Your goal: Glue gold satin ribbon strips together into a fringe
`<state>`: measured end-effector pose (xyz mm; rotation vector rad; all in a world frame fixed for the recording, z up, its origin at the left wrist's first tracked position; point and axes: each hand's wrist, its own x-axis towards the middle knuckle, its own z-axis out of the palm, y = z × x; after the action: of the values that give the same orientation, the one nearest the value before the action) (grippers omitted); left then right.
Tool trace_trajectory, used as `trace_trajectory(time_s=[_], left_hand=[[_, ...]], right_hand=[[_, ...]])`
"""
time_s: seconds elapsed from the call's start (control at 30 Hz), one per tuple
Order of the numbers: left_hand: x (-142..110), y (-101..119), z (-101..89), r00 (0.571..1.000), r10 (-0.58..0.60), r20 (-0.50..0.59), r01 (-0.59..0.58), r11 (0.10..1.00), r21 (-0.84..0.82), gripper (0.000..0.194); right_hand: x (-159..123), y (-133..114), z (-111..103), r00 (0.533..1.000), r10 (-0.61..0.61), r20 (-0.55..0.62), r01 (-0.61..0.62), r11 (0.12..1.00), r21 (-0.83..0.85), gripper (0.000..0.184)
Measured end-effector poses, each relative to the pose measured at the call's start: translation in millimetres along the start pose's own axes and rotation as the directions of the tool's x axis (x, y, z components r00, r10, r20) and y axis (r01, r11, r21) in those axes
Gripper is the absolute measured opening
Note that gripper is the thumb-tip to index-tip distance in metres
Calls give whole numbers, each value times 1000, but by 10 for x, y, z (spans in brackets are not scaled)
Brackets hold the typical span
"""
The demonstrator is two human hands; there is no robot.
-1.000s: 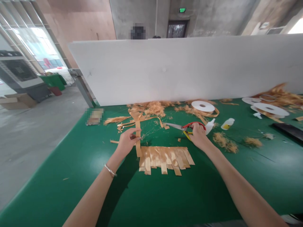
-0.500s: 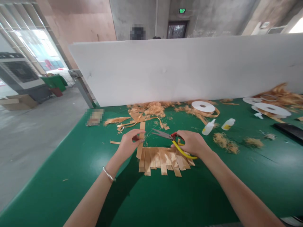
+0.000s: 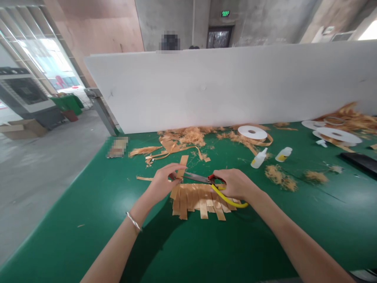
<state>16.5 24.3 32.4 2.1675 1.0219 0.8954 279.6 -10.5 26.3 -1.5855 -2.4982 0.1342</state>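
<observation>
My left hand (image 3: pixel 165 179) pinches a tan ribbon strip (image 3: pixel 183 163) that sticks up between thumb and fingers. In my right hand (image 3: pixel 235 182) are scissors (image 3: pixel 197 178) with red and yellow handles. Their blades point left and reach the strip beside my left fingertips; whether they close on it I cannot tell. Just below both hands, a row of cut ribbon pieces (image 3: pixel 203 198) lies side by side on the green table (image 3: pixel 165 251), their lower ends uneven. My left thumb and fingers hide part of the strip.
Loose tan fibres (image 3: pixel 193 135) and ribbon scraps lie behind the hands. A white spool (image 3: pixel 252 132), two small glue bottles (image 3: pixel 259 158) and fibre clumps (image 3: pixel 279 177) sit to the right. A white partition (image 3: pixel 206 90) bounds the table's back; a black object (image 3: pixel 359 165) lies far right.
The scissors have moved slightly left and down, their blades coming to the strip. The strip in my left hand now leans to the right and shows a shorter upper end.
</observation>
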Motion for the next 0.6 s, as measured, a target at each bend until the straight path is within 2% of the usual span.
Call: trace_trajectory(time_s=[0.37, 0.6], left_hand=[[-11, 108, 71, 997, 76, 11, -75, 996, -47, 36], [-20, 98, 53, 999, 53, 5, -53, 998, -30, 39]], right_hand=[[-20, -42, -40, 1000, -25, 11, 25, 1000, -4, 15], [-32, -28, -37, 999, -29, 14, 30, 999, -20, 17]])
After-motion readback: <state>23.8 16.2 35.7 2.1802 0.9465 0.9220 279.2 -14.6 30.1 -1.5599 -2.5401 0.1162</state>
